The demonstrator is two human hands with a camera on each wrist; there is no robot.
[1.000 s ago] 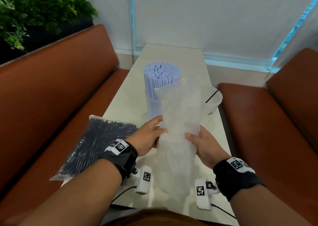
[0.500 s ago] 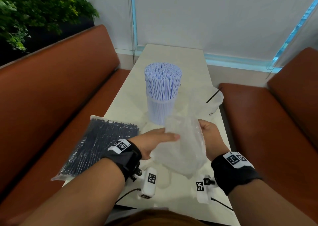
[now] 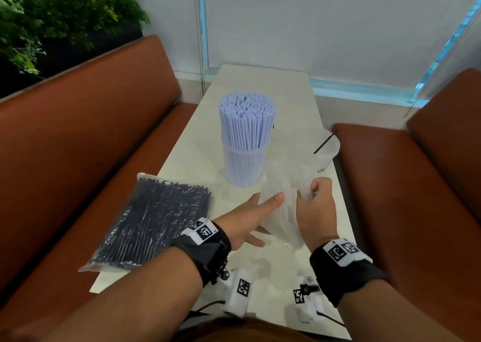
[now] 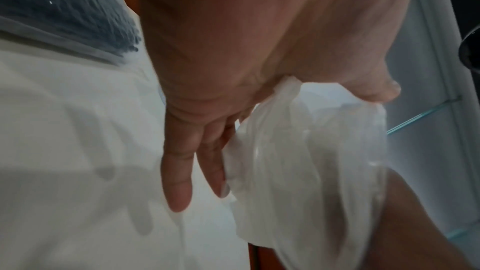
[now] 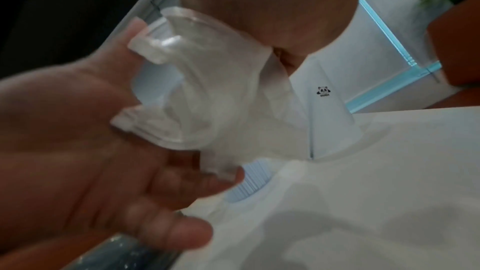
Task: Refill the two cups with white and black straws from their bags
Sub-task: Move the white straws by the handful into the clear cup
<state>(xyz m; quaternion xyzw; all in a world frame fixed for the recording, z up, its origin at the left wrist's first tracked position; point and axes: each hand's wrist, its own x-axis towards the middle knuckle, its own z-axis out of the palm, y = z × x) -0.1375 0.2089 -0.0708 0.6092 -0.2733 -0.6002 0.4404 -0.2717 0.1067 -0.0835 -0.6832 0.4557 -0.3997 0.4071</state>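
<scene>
A clear cup [image 3: 243, 164] packed with white straws [image 3: 247, 122] stands mid-table. To its right a second clear cup [image 3: 325, 151] [image 5: 332, 114] holds one black straw [image 3: 324, 142]. The sealed bag of black straws [image 3: 156, 222] [image 4: 64, 17] lies at the table's left edge. Between my hands, just above the table, is an empty clear plastic bag [image 3: 279, 203] [image 4: 311, 161] [image 5: 207, 100], crumpled. My left hand [image 3: 250, 219] [image 4: 207, 69] presses its side with straight fingers. My right hand [image 3: 315, 208] [image 5: 259, 7] grips its upper part with curled fingers.
The narrow white table [image 3: 260, 86] runs away from me between two brown benches [image 3: 91, 133] [image 3: 403, 185]. A glass wall closes the far end, and a green plant [image 3: 52, 16] stands behind the left bench.
The empty bag, held up tall in front of the white straws a second ago, has been lowered and squashed between my hands. Both hands have moved forward and down.
</scene>
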